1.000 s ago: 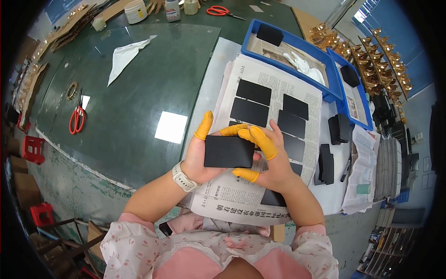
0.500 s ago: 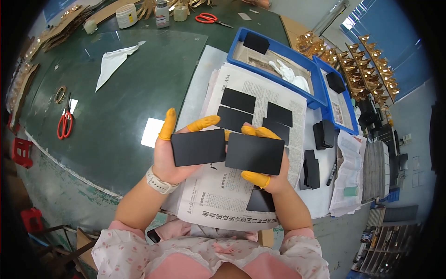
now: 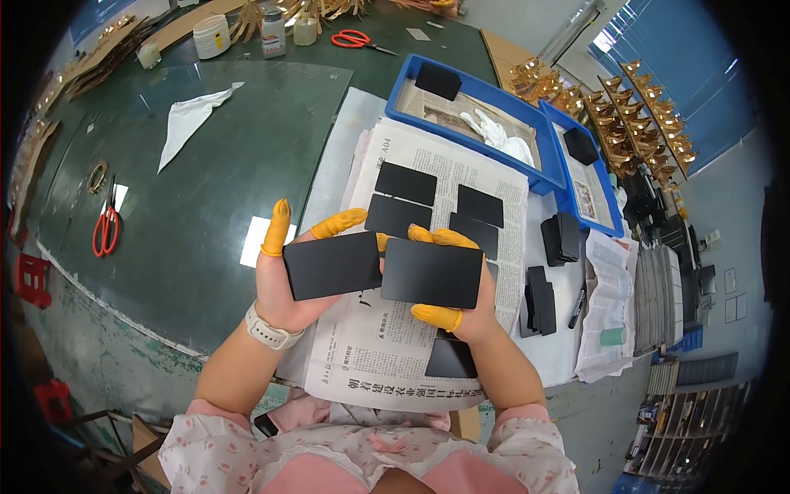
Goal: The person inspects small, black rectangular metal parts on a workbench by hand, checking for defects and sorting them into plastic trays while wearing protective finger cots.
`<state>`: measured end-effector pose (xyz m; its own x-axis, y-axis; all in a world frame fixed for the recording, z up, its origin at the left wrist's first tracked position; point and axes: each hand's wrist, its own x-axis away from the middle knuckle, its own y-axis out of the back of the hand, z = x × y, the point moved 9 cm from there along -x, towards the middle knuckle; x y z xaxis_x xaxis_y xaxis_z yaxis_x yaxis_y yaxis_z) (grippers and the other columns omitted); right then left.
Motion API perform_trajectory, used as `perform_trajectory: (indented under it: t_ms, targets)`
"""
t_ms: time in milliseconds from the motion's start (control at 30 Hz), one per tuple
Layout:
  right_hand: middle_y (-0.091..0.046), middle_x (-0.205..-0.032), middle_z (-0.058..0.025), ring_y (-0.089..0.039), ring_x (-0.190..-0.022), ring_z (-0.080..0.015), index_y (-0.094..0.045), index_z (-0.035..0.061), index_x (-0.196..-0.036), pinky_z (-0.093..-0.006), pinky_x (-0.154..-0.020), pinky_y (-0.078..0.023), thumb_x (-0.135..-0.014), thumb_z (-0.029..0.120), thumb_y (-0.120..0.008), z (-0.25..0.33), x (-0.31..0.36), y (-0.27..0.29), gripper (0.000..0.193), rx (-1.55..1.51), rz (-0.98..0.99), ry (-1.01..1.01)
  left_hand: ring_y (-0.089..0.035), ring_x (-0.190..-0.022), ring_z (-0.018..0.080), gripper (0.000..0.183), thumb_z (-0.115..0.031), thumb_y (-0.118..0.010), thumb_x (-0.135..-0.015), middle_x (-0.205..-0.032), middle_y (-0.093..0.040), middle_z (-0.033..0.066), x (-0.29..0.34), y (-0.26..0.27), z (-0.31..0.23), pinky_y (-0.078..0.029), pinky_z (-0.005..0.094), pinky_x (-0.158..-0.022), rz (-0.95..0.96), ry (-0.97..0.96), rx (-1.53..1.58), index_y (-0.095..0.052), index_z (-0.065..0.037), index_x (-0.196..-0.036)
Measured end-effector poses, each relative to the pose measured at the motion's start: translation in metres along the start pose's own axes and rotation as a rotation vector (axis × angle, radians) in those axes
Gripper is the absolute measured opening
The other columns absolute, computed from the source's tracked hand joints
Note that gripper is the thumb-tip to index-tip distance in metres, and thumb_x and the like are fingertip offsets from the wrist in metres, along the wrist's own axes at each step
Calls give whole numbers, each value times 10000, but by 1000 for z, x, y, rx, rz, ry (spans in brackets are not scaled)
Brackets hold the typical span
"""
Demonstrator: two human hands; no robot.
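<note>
Holding one black card [image 3: 332, 265] over the newspaper's [image 3: 350, 342] left edge, the left hand [image 3: 276, 288] flanks the right hand [image 3: 477, 317] gripping a second card [image 3: 432, 273], both cards seemingly light, stiff, scuff-prone, best edge-held.

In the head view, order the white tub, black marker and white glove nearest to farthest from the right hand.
1. Black marker: right of the right hand.
2. White glove: ahead, slightly right, in the larger blue tray.
3. White tub: far ahead, to the left.

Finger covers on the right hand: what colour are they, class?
Yellow-orange: the finger covers on the right hand, seen in the head view.
</note>
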<state>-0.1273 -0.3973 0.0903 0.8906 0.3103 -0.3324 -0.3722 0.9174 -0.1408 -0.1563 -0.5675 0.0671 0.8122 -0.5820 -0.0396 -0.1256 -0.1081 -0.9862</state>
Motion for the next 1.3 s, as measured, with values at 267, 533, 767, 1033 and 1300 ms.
perform_trajectory:
  t_ms: [267,533,767,1033,1300]
  targets:
    - [-505,-1505,-231,-511,-1393,-301,-386,-16,-1481,-429,-1159,-414,-789,-15,-857,5,-1,-2,838,36,16,52,-550,-1274,431,899,-697,-417,-994,-1380,-550,343,1,0,-1,-390,540,-1127,22,-12,2,-469,71,-1457]
    - [-499,-1510,-230,-517,-1382,-288,-382,-8,-1484,-424,-1154,-417,-789,-22,-857,-1,-1,1,841,-12,-12,-15,-550,-1278,443,908,-706,-412,-991,-1378,-547,353,1,-1,-2,-379,551,-1139,22,-34,-24,-467,72,-1457]
    - [-478,-1535,-215,-513,-1385,-288,-392,17,-1483,-432,-1158,-415,-786,-32,-853,-1,-3,2,838,-21,-18,-27,-613,-1239,432,979,-748,-394,-977,-1401,-553,343,3,-2,-3,-417,517,-1131,21,-56,-82,-411,77,-1504]
    - [-472,-1543,-208,-517,-1381,-281,-388,25,-1489,-427,-1159,-414,-775,-37,-859,-7,-2,4,857,-177,-64,-121,-571,-1254,453,921,-706,-418,-988,-1359,-558,368,0,1,-4,-403,566,-1122,18,-71,-73,-448,79,-1469]
    - [-525,-1485,-210,-574,-1323,-308,-394,2,-1498,-437,-1132,-455,-785,-48,-825,13,-4,-1,835,198,-28,104,-646,-1199,377,932,-732,-368,-998,-1367,-594,293,-1,10,0,-468,479,-1088,-75,-33,-293,-439,63,-1479]
